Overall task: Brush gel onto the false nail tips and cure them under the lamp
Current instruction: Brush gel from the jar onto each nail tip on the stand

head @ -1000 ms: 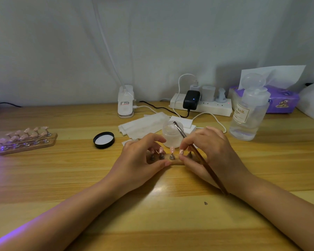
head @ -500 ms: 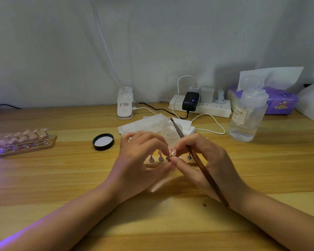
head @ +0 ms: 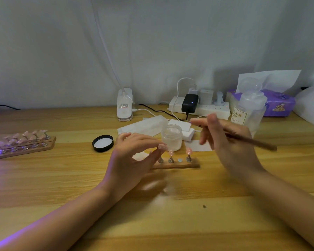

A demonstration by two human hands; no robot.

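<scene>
Holding the thin brown-handled brush [head: 250, 141] in my right hand [head: 228, 145], fingers curled round it, I pinch a pink false nail tip [head: 162, 147] with my left hand [head: 134, 160] over the narrow wooden holder strip [head: 176, 165] on the wooden counter [head: 62, 178].

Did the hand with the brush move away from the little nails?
Yes. The right hand with the brush lifted up and rightward off the nail stand, now nearer the clear bottle.
</scene>
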